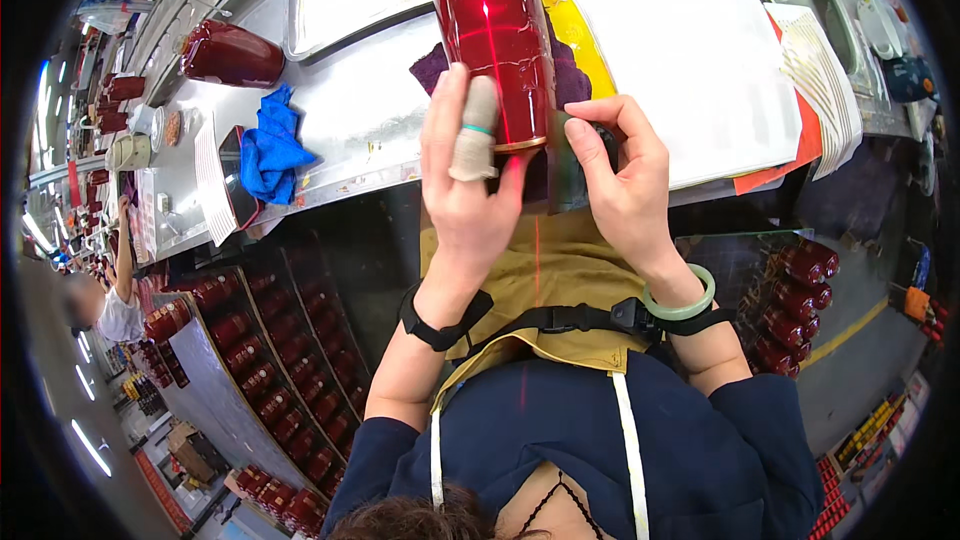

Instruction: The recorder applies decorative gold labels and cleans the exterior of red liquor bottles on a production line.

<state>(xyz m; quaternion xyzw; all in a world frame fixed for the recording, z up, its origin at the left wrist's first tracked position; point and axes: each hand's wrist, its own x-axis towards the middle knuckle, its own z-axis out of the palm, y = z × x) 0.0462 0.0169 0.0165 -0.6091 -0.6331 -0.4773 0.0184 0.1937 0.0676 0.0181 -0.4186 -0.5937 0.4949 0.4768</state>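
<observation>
A glossy dark-red glass bottle [490, 40] lies on its side on a purple cloth [430, 67], its base toward me. My left hand [468, 155] grips its lower left side, the fingers along the glass and the thumb at the base. One of those fingers wears a beige cover with a green band. A thin red light line runs down the bottle. My right hand [625, 155] is closed on a dark, flat, thin piece [568, 175] beside the base, pinched between thumb and fingers. What exactly the piece is, I cannot make out.
Left on the metal bench lie another red bottle [232, 52], a blue cloth [272, 148] and a phone [232, 175]. A metal tray [300, 25] stands behind. White sheets [680, 60] cover the right side. Racks of red bottles [270, 360] stand below left; a person [112, 310] is far left.
</observation>
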